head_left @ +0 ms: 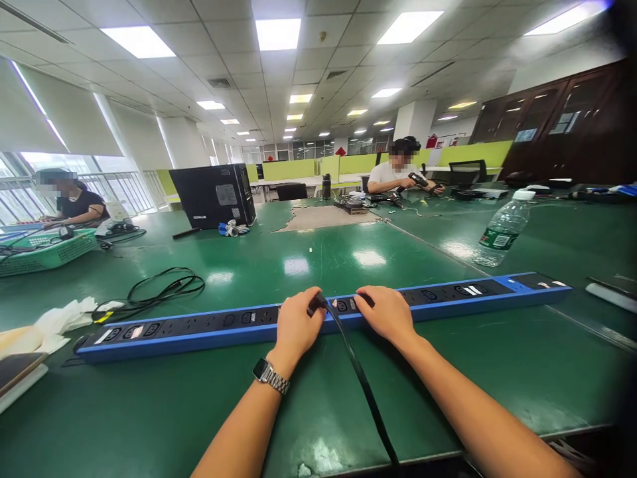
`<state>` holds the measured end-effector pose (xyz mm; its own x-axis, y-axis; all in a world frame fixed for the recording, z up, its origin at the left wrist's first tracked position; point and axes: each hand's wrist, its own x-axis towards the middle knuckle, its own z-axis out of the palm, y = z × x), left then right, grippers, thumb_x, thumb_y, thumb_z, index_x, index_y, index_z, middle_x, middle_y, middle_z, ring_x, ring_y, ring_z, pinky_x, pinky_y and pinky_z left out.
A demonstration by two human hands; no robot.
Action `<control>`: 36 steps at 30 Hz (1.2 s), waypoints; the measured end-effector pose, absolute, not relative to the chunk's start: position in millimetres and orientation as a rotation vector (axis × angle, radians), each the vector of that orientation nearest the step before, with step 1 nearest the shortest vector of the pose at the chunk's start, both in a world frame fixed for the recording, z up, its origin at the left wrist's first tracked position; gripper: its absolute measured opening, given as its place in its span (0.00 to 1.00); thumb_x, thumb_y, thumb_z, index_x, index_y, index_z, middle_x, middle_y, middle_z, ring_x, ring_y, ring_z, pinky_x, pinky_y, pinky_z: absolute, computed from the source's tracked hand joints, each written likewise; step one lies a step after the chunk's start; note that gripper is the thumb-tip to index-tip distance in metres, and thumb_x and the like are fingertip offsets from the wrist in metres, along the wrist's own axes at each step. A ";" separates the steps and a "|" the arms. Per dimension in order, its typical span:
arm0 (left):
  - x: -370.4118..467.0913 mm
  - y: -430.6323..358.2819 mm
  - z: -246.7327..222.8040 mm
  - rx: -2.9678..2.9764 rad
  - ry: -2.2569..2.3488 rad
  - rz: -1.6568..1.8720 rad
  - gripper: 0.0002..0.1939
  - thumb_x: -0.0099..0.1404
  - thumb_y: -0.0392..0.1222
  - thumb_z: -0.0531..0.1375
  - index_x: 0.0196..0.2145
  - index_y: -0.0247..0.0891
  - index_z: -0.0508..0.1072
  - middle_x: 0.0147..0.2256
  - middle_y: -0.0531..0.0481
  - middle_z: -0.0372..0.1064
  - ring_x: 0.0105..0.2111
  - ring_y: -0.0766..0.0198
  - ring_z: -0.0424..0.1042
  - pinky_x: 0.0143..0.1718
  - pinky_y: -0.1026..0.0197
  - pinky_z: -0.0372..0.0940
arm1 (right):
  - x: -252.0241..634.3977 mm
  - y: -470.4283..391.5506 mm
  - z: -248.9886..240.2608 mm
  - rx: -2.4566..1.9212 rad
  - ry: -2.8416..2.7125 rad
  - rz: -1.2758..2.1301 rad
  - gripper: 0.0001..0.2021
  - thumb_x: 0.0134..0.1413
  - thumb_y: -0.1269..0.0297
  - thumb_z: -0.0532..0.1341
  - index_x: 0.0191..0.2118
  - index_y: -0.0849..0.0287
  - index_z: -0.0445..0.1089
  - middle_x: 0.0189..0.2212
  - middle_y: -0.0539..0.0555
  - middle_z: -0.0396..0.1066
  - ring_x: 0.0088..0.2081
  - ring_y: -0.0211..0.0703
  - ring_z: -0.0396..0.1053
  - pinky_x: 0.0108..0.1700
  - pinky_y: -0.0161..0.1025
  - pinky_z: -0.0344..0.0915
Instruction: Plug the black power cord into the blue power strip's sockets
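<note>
A long blue and black power strip (209, 335) with several sockets lies across the green table in front of me. My left hand (300, 320), with a watch on its wrist, is closed round a black plug (316, 304) at the strip's middle. From that plug a black power cord (362, 378) runs down toward me over the table's near edge. Whether the plug sits fully in a socket is hidden by my fingers. My right hand (386, 311) wraps over the strip just to the right, its fingers curled on the far side.
A clear water bottle (505, 229) stands behind the strip's right end. At left are a coiled black cable (166, 285), white tissue (64, 318) and a green basket (60, 252). A black computer case (213, 196) stands farther back. Two people sit at the table's far parts.
</note>
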<state>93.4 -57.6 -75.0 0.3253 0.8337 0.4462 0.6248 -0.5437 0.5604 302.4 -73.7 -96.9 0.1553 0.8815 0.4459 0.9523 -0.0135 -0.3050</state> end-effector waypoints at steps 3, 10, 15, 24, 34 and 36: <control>95.4 -58.3 -76.3 2.323 1.350 1.028 0.14 0.64 0.43 0.59 0.49 0.46 0.74 0.37 0.51 0.77 0.37 0.57 0.73 0.43 0.56 0.65 | 302.7 -73.6 -96.9 -1.910 -1.744 -0.180 0.16 0.61 0.57 0.52 0.42 0.56 0.75 0.42 0.54 0.77 0.46 0.48 0.71 0.51 0.45 0.60; 97.1 -53.2 -75.2 2.340 1.405 1.029 0.15 0.66 0.42 0.57 0.50 0.43 0.71 0.38 0.48 0.77 0.35 0.57 0.74 0.38 0.58 0.64 | 302.2 -74.6 -95.4 -1.925 -1.748 -0.166 0.16 0.61 0.58 0.52 0.43 0.57 0.75 0.44 0.54 0.77 0.47 0.49 0.71 0.52 0.46 0.59; 92.5 -51.9 -72.9 2.329 1.335 1.018 0.14 0.65 0.39 0.57 0.49 0.39 0.71 0.38 0.46 0.76 0.35 0.59 0.73 0.38 0.59 0.65 | 302.0 -75.3 -94.5 -1.917 -1.754 -0.157 0.16 0.61 0.58 0.52 0.43 0.57 0.75 0.44 0.54 0.77 0.47 0.48 0.71 0.52 0.45 0.59; 77.6 -57.7 -65.6 2.332 1.313 0.907 0.13 0.65 0.40 0.57 0.48 0.38 0.71 0.38 0.45 0.75 0.37 0.58 0.72 0.40 0.59 0.65 | 303.2 -74.5 -95.7 -1.921 -1.739 -0.153 0.16 0.61 0.58 0.52 0.43 0.57 0.75 0.44 0.53 0.77 0.48 0.48 0.71 0.52 0.45 0.59; 88.2 -53.9 -72.3 2.300 1.337 0.994 0.17 0.63 0.34 0.59 0.50 0.41 0.72 0.44 0.48 0.76 0.42 0.59 0.73 0.47 0.58 0.65 | 302.6 -74.1 -96.2 -1.921 -1.744 -0.170 0.15 0.61 0.58 0.52 0.42 0.56 0.75 0.43 0.53 0.77 0.47 0.47 0.71 0.52 0.44 0.59; 89.5 -51.0 -71.2 2.255 1.369 0.976 0.17 0.63 0.34 0.60 0.50 0.43 0.73 0.41 0.50 0.77 0.39 0.60 0.74 0.44 0.59 0.66 | 302.6 -73.9 -96.3 -1.923 -1.743 -0.175 0.15 0.61 0.58 0.52 0.42 0.56 0.75 0.43 0.53 0.77 0.47 0.47 0.71 0.51 0.44 0.59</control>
<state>89.5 -51.0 -71.2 0.3049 0.8714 0.3843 0.6473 -0.4856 0.5875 302.6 -73.9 -96.3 0.1576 0.8856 0.4369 0.9547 -0.0234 -0.2968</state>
